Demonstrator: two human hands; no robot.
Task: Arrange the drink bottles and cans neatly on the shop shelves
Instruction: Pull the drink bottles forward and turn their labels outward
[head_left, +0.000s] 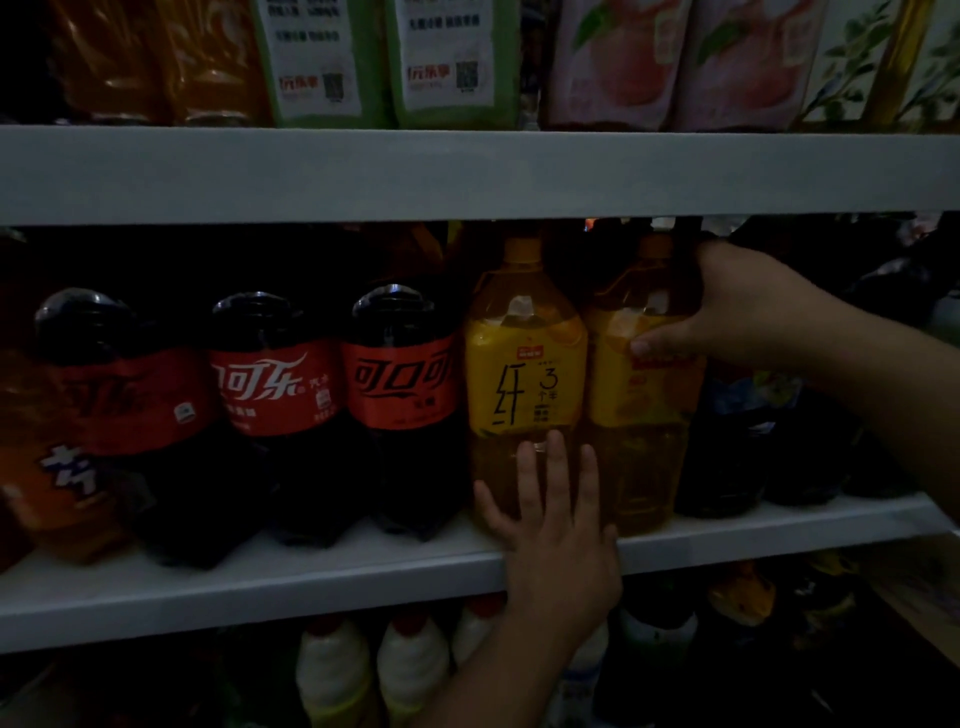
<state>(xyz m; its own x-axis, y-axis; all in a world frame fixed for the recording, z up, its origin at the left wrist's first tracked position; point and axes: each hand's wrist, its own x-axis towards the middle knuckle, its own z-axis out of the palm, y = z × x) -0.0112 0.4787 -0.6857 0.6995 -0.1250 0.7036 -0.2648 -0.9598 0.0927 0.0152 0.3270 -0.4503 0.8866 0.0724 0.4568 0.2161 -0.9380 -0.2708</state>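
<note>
Two large yellow-labelled tea bottles stand side by side on the middle white shelf. My left hand presses flat, fingers straight, against the lower front of the left tea bottle. My right hand grips the shoulder of the right tea bottle, thumb across its label. Left of them stand three dark cola bottles with red labels.
An orange soda bottle sits at the far left of the shelf, dark bottles to the right. The upper shelf carries orange, green and pink bottles. White bottles stand on the shelf below. The scene is dim.
</note>
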